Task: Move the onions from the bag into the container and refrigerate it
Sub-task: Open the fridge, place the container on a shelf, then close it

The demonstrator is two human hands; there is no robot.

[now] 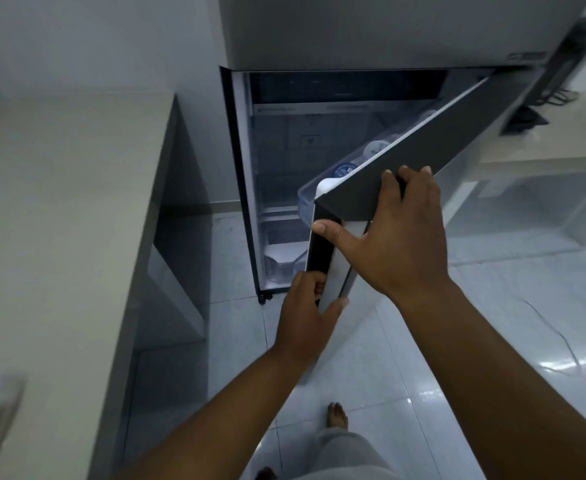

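Both hands grip the stiff, likely heavy fridge door (405,147), the left hand (305,320) wrapped round its edge, the right hand (392,230) clamped on its top corner.

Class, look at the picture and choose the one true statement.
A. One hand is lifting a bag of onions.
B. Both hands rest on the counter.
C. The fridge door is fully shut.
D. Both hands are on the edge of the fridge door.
D: the left hand and the right hand both hold the edge of the partly open fridge door.
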